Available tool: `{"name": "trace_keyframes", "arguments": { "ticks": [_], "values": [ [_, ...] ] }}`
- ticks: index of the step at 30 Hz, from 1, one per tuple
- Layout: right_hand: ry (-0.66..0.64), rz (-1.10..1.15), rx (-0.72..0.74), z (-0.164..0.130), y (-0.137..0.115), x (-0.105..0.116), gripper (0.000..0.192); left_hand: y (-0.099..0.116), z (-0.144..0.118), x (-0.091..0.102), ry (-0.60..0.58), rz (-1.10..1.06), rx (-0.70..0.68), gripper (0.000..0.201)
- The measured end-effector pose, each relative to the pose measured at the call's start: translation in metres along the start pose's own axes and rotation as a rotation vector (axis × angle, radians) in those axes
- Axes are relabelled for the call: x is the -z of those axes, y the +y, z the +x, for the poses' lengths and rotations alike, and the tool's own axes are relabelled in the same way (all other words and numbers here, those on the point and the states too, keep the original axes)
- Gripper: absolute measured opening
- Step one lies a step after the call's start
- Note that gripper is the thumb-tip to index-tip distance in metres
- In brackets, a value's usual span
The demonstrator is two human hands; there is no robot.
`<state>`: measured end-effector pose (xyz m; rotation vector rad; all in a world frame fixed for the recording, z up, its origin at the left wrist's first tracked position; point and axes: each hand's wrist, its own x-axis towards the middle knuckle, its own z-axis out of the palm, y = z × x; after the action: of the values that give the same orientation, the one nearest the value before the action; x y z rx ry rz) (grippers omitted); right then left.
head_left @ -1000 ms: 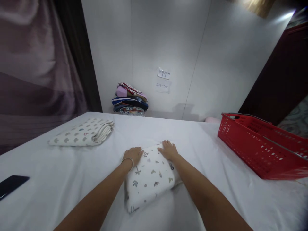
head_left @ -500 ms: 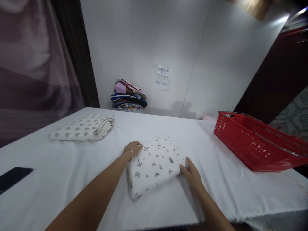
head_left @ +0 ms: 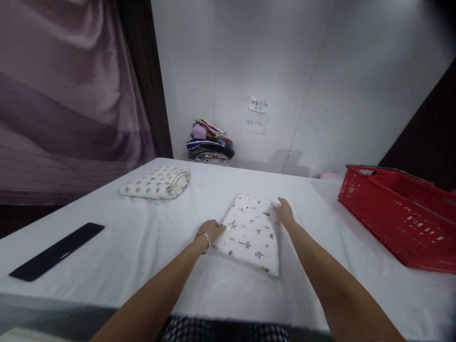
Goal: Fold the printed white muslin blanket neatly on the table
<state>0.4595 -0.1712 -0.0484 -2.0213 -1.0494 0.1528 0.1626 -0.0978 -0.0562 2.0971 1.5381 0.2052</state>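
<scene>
A folded white cloth (head_left: pixel 249 232) with small grey and olive plant prints lies flat on the white-covered table in front of me. My left hand (head_left: pixel 211 232), with a bracelet at the wrist, grips its left edge; the thumb lies along the top and some fingers are hidden. At the far right edge of the cloth is my right hand (head_left: pixel 284 213), its fingers apart and slightly blurred beside the fabric. Farther back on the left rests another folded white cloth (head_left: pixel 155 183) with grey prints, its layered folds facing right.
A long dark flat object (head_left: pixel 57 251) lies on the left of the table (head_left: pixel 142 270). On the right stands a red plastic basket (head_left: pixel 395 213). Several folded fabrics form a pile (head_left: pixel 210 142) by the back wall, near two paper notes (head_left: pixel 256 114).
The printed cloth has been turned, so its near corner now points right instead of left. My right hand has moved up along its right side. The view has shifted left.
</scene>
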Motion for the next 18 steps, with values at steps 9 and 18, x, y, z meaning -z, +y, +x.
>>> {"name": "trace_keyframes", "arguments": {
  "ticks": [9, 18],
  "values": [
    [-0.508, -0.243, 0.437, -0.117, -0.056, -0.041, 0.043, -0.003, -0.015, -0.010, 0.102, -0.057, -0.009, 0.034],
    [-0.389, -0.231, 0.477, -0.071, -0.068, -0.050, 0.040, -0.003, -0.013, -0.010, 0.177, -0.189, -0.078, 0.028]
  ]
}}
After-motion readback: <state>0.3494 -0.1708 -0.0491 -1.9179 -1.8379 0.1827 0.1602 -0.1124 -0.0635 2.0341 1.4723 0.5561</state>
